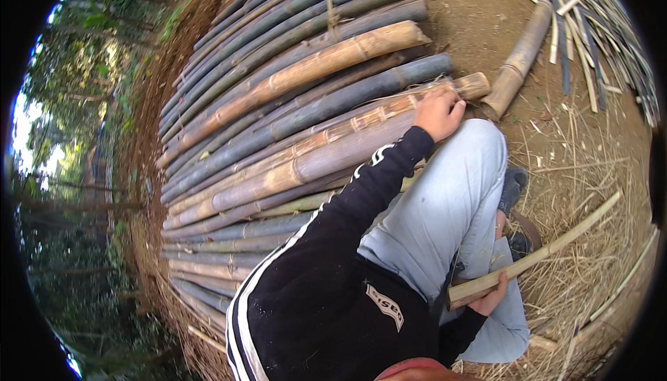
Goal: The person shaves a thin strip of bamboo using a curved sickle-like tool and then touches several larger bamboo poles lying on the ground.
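Note:
My left hand point(439, 113) reaches out over the near poles of the bamboo stack. Its fingers are curled down at the frayed end of a split bamboo pole point(368, 118); what they grip, if anything, is hidden. Low on the right, my right hand point(492, 299) is closed around the lower part of a long bamboo strip point(549, 250). That strip slants up and away to the right, across my lower legs. A thick smooth bamboo pole point(326, 155) lies alongside the split one.
Many bamboo poles point(292, 75) lie side by side on the left. A short bamboo piece point(517, 61) rests on bare soil beyond my knee. Thin split strips point(590, 27) are heaped at the far right. Shavings point(577, 172) litter the ground. Trees point(83, 138) stand at the left.

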The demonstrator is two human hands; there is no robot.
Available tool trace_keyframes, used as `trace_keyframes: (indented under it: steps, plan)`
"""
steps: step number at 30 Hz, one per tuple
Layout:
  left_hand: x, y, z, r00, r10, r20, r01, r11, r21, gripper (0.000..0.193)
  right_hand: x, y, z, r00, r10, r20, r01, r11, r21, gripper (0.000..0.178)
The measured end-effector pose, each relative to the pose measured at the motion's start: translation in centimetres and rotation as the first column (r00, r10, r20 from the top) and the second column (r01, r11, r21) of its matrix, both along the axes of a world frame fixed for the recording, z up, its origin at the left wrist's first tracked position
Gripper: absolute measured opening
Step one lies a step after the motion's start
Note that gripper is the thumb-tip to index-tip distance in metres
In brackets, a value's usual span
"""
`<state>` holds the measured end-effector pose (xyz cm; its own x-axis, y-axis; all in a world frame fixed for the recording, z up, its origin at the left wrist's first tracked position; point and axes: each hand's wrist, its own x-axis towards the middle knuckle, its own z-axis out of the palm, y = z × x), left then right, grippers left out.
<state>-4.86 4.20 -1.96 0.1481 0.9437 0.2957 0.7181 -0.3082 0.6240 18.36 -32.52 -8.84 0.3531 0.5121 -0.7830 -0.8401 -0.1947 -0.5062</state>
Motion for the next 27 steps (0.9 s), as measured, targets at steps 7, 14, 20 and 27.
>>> trace_keyframes:
  steps: [7,14,20,27]
  plan:
    - [-6.2,-0.5,-4.8,0.653,-0.34,-0.677,0.249,0.94,-0.232,0.038,0.5,0.7,1.0,0.998,0.068,-0.013,-0.068,0.998,-0.011,0.06]
    - [-5.6,0.3,-1.8,0.484,-0.503,-0.716,0.395,0.856,-0.334,0.048,-0.6,-0.1,2.3,0.995,-0.097,0.01,0.097,0.994,0.048,0.034]
    - [-7.1,2.8,6.3,0.546,-0.374,-0.75,0.447,0.887,-0.116,0.05,-0.8,-0.7,2.1,0.982,-0.124,0.142,0.115,0.991,0.066,0.028]
    - [-9.5,6.1,13.9,0.896,-0.049,-0.441,0.151,0.968,0.2,0.039,-1.3,1.0,2.9,0.977,-0.086,0.195,0.094,0.995,-0.035,0.04]
